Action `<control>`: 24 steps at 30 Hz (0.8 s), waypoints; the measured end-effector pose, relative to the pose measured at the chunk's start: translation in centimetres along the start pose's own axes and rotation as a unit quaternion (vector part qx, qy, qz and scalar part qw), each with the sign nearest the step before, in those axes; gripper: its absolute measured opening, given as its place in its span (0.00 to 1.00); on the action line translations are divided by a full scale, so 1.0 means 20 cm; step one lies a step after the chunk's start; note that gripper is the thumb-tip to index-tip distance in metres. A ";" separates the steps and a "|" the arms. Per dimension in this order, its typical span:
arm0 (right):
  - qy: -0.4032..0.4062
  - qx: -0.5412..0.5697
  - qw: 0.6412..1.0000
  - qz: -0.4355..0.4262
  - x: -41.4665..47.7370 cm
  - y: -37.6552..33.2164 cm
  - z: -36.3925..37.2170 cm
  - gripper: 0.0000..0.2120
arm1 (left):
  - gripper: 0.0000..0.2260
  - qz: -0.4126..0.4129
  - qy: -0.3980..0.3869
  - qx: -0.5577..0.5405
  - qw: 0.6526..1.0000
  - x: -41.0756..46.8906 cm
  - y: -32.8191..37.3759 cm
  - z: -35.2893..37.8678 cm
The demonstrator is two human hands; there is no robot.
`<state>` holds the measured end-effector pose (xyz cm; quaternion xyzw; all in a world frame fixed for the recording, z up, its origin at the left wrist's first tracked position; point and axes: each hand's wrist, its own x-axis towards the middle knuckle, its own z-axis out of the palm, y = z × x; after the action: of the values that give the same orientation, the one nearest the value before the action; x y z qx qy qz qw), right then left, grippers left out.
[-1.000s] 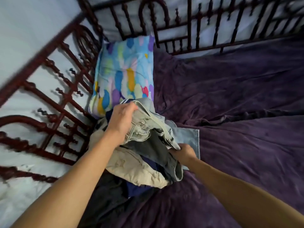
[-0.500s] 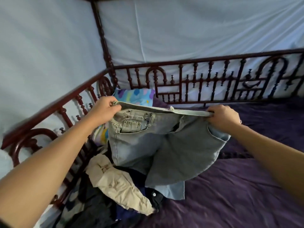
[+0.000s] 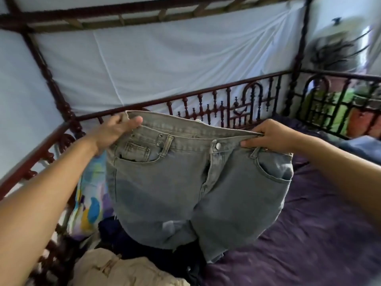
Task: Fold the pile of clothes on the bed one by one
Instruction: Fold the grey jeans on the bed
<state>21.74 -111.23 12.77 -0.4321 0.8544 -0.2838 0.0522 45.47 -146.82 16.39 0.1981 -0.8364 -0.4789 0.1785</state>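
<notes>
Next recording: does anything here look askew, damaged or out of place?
Nothing serious. The denim shorts, held up by the waistband between the left hand and right hand, hang slightly tilted, the left side higher. Their lower hems look raw and frayed. The unfolded pile beneath is expected.

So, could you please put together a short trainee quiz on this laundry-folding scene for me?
1. True or false: the left hand and the right hand both grip the waistband of the faded blue denim garment.
2. The plush bed cover is: A) white B) dark purple C) green.
3. Fill in: the crumpled garment nearest the camera in the pile is ___ coloured.
Key: 1 true; 2 B; 3 beige.
</notes>
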 end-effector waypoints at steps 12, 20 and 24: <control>0.078 0.009 0.989 0.123 -0.61 0.24 -0.16 0.22 | 0.18 0.240 0.061 0.241 0.938 0.39 0.27 0.69; 0.107 0.066 0.980 0.156 -0.93 0.76 -0.46 0.08 | 0.10 0.242 0.061 0.099 0.963 0.76 0.66 1.49; 0.149 0.075 0.966 0.197 -1.04 1.14 -0.57 0.08 | 0.11 0.238 0.040 0.062 0.968 0.90 0.76 1.98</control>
<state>14.63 -79.63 6.86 -0.2027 0.8973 -0.3920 0.0114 8.37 -119.91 12.74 0.0224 -0.8798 -0.3615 0.3079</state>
